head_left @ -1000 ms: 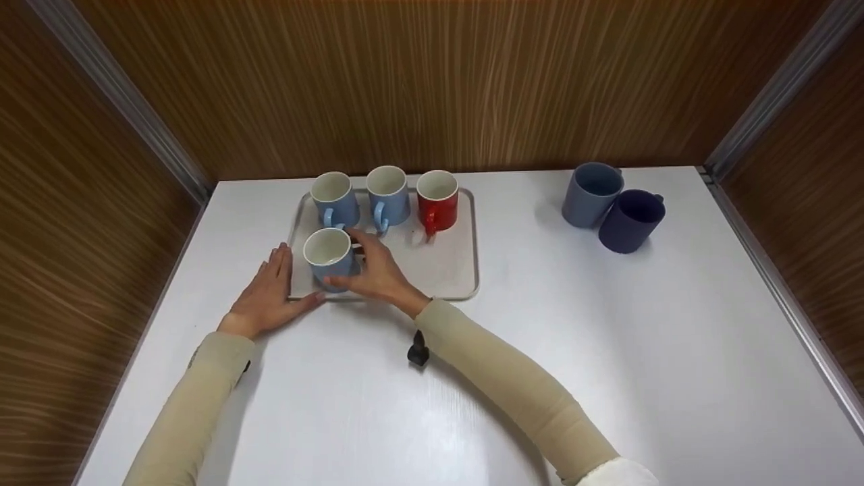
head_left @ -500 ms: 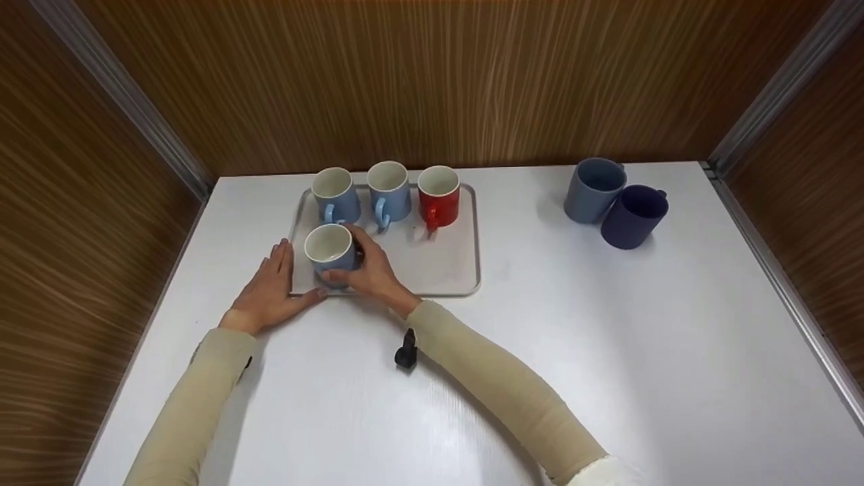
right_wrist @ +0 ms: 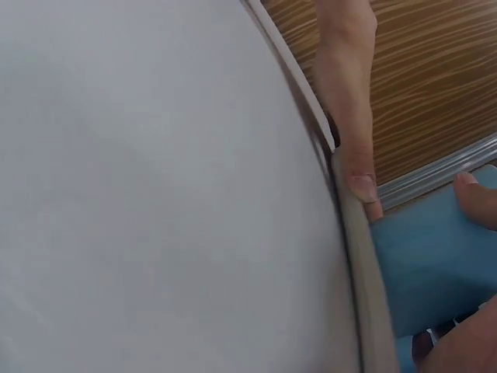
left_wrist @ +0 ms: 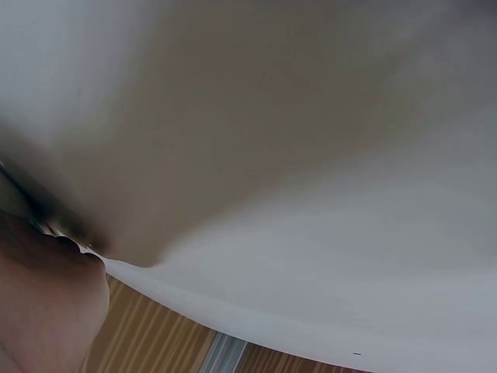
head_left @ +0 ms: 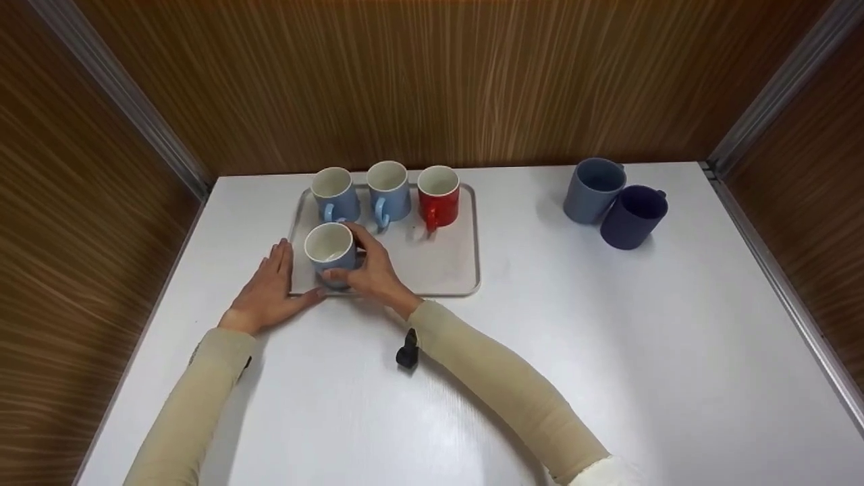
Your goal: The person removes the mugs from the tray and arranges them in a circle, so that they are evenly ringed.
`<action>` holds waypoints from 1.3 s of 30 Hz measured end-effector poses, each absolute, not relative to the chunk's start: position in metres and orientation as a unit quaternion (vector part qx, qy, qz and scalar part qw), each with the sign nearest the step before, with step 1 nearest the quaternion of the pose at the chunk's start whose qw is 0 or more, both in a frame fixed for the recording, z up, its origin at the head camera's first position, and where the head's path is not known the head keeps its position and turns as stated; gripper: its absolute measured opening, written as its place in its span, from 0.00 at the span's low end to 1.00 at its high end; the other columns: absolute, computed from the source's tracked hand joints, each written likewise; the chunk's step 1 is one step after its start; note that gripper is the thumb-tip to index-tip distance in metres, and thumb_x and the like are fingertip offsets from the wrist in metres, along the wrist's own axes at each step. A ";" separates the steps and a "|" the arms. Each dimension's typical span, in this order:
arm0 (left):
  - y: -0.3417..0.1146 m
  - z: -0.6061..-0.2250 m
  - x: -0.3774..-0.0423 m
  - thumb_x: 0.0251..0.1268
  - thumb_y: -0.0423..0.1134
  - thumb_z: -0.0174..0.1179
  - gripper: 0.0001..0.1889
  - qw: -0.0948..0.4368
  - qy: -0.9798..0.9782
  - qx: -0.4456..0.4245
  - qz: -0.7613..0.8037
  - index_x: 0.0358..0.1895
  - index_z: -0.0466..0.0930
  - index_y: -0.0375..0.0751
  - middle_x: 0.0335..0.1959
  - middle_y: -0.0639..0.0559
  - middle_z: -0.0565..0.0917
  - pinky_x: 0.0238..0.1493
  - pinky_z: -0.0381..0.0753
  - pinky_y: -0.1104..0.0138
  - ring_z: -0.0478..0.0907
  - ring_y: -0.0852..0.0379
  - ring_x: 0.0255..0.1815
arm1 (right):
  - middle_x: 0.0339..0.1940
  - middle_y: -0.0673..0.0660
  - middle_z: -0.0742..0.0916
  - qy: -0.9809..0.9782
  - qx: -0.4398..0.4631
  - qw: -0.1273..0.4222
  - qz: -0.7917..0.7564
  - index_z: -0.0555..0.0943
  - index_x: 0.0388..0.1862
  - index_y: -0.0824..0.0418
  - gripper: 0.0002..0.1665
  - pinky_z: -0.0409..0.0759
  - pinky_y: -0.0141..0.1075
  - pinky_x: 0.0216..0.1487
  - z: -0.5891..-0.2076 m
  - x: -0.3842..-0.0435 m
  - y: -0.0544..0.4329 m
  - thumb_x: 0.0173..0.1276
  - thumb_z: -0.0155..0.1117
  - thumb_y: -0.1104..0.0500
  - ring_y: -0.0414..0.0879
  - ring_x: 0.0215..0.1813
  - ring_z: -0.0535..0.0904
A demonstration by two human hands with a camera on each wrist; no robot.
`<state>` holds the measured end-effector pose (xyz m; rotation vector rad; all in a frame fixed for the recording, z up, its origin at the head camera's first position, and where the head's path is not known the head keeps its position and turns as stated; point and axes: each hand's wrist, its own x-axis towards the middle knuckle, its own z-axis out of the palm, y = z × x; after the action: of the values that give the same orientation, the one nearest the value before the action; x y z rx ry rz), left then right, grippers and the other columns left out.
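Note:
My right hand [head_left: 372, 271] grips a light blue mug [head_left: 337, 262] with a white inside, thumb on its near side and fingers round the far right. The mug stands upright at the front left of a pale tray [head_left: 432, 264]. In the right wrist view, the blue mug [right_wrist: 435, 260] is beside the tray rim. My left hand [head_left: 264, 295] lies flat at the tray's left front corner, fingers straight along the left side and thumb along the front edge. Only part of the left hand [left_wrist: 54, 307] shows in the left wrist view.
Along the tray's back stand two more light blue mugs [head_left: 344, 206] and a red mug [head_left: 443, 210], handles facing forward. A grey-blue mug [head_left: 584, 201] and a dark purple mug [head_left: 628, 225] stand close together at the back right of the white table [head_left: 574, 337]. Wood-grain panels [head_left: 472, 81] enclose it.
My right wrist has shifted slightly left, and the hand sits closer round the mug. The left hand has stayed at the tray corner. The head view has shifted a little.

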<state>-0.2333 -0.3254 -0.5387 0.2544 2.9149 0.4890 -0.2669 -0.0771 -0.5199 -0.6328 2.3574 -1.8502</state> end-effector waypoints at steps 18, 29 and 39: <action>-0.326 -0.539 -0.232 0.68 0.82 0.50 0.68 0.093 0.980 0.084 0.155 0.86 0.30 0.29 0.89 0.33 0.33 0.89 0.40 0.42 0.33 0.34 0.90 | 0.74 0.48 0.81 0.752 -0.197 0.026 -0.628 0.71 0.79 0.47 0.53 0.78 0.47 0.76 -0.493 -0.254 -0.025 0.56 0.88 0.51 0.46 0.72 0.79; -0.325 -0.539 -0.231 0.67 0.83 0.48 0.68 0.094 0.981 0.085 0.148 0.87 0.31 0.30 0.90 0.35 0.33 0.89 0.39 0.43 0.33 0.35 0.90 | 0.73 0.53 0.82 0.748 -0.215 -0.001 -0.628 0.72 0.78 0.51 0.53 0.77 0.53 0.77 -0.494 -0.251 0.018 0.54 0.88 0.55 0.50 0.74 0.78; -0.324 -0.539 -0.233 0.67 0.84 0.46 0.68 0.110 0.980 0.080 0.148 0.86 0.27 0.32 0.89 0.35 0.30 0.89 0.38 0.42 0.30 0.35 0.90 | 0.68 0.54 0.84 0.734 -0.250 -0.007 -0.632 0.74 0.74 0.55 0.51 0.80 0.51 0.74 -0.494 -0.241 0.067 0.52 0.89 0.57 0.51 0.69 0.81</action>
<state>-0.2329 -0.3242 -0.5387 0.2340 2.8793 0.4357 -0.2415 0.0666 -0.4943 -0.7900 2.3152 -1.9936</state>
